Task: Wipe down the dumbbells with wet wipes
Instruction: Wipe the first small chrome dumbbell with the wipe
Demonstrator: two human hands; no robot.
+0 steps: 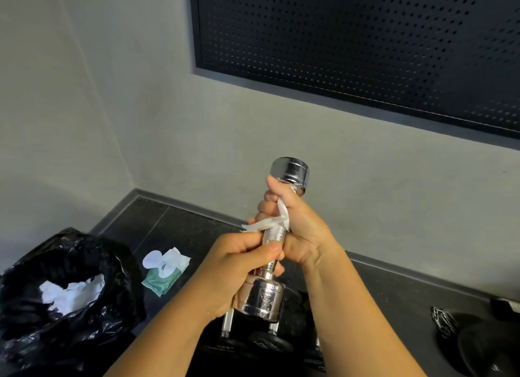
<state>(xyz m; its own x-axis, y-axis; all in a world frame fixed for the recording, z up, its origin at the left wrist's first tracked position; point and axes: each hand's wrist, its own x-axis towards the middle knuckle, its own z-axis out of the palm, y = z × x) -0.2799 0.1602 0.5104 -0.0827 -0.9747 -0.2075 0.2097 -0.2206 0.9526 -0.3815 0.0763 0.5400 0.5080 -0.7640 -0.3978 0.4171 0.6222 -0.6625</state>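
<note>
A shiny chrome dumbbell with a knurled handle (pixel 274 234) is held almost upright in the middle of the view, its far head pointing to 12 o'clock. The left hand (pixel 236 261) grasps the lower handle. The right hand (pixel 298 222) is wrapped around the upper handle and holds a white wet wipe (pixel 267 223) against it. At 9 o'clock a green pack of wipes (pixel 164 269) lies on the dark floor, and at 8 o'clock a black plastic bag (pixel 70 264) holds crumpled white wipes (pixel 73 292).
</note>
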